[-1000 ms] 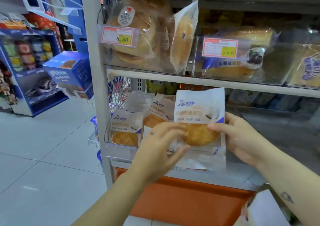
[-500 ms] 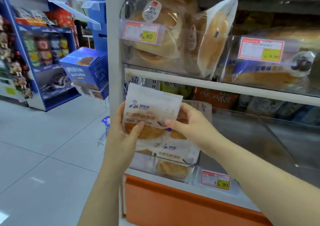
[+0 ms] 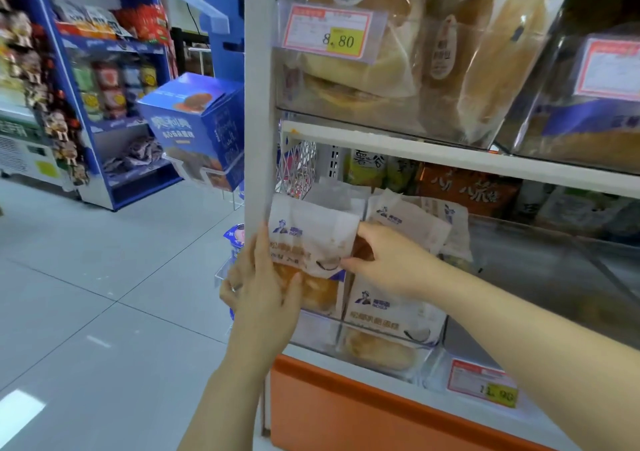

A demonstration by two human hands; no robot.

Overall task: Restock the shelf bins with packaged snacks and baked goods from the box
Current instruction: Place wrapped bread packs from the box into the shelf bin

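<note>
1. One bread packet [image 3: 311,239] is in hand. It has a white wrapper, and a golden bun shows through the clear lower part.
2. The clear bin [image 3: 318,333] sits at the left end of the lower shelf. At least three more packets of the same kind are in it. A front packet [image 3: 388,312] stands upright against the bin's front wall, and two rear packets [image 3: 408,222] lean behind it. I cannot tell whether others are hidden.
3. Three price tags show. The 8.80 tag [image 3: 329,33] is on the upper bin, the lower tag [image 3: 485,385] is on the lower shelf's front edge, and a third tag [image 3: 609,69] is cut off at the right.
4. Half a second ago the held packet was higher, its top near the lip of the upper shelf [image 3: 415,149]. Now it sits well below that lip, at the bin's left end and just beside the white post [image 3: 256,104]. Its bottom edge is about level with the bin's front rim. Both hands have come down with it.
5. The left hand [image 3: 258,288] grips the packet's left edge. Its fingers are together and reach up along that side, and its thumb lies across the front over the bun.
6. The right hand [image 3: 391,263] pinches the packet's right edge between thumb and forefinger. Its other fingers are curled behind and hidden.
</note>
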